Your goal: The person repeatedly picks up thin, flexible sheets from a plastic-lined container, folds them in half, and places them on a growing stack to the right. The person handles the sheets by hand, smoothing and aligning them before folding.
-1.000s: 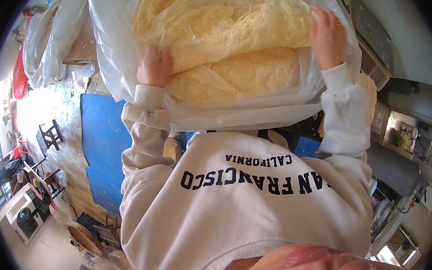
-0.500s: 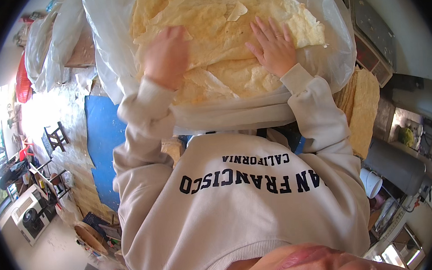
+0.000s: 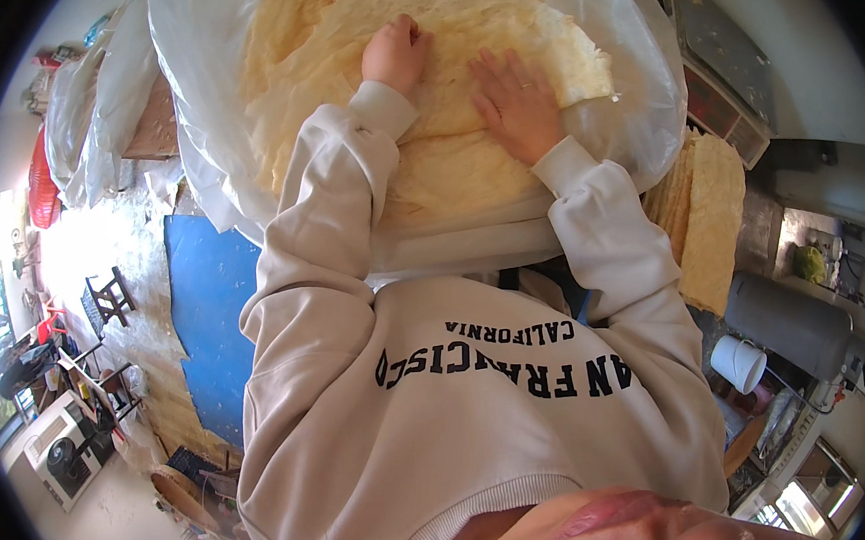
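Note:
A stack of thin, pale yellow flatbread-like sheets (image 3: 466, 177) lies in front of me on clear plastic. The top sheet has a ragged, paler edge at the right. My left hand (image 3: 397, 56) rests over the middle of the stack with its fingers curled closed; what they hold, if anything, is hidden. To its right, my right hand (image 3: 518, 103) lies flat on the top sheet, slightly blurred, fingers stretched out and somewhat apart. Around the stack the clear plastic sheeting (image 3: 209, 115) bunches up at the left and right.
More folded yellowish sheets (image 3: 712, 225) sit at the right, close to my forearm. A blue panel (image 3: 214, 325) is at the left. A white bucket (image 3: 738, 363) and a grey cylinder (image 3: 792, 320) stand lower right; a small dark stool (image 3: 109, 300) is far left.
My left hand has moved right and a little away from me, its fingers now curled. A loose flake no longer shows on the top sheet. My right hand still lies on the sheet.

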Demonstrator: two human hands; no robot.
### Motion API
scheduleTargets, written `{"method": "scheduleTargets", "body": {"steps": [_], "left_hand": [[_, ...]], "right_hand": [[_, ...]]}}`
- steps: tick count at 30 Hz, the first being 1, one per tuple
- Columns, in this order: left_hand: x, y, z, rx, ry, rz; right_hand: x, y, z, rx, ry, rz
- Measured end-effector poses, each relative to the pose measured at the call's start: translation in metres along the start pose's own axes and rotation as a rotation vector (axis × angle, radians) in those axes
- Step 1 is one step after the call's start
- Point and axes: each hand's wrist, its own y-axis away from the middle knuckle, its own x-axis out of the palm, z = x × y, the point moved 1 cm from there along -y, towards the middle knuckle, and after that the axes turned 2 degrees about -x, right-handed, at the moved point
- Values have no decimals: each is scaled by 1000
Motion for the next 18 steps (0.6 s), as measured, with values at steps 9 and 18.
{"method": "scheduleTargets", "body": {"steps": [9, 18], "left_hand": [[-3, 65, -20, 495, -574, 147], [0, 60, -14, 295, -509, 76]], "right_hand": [[-20, 0, -6, 18, 118, 161], [-31, 12, -40, 172, 102, 198]]}}
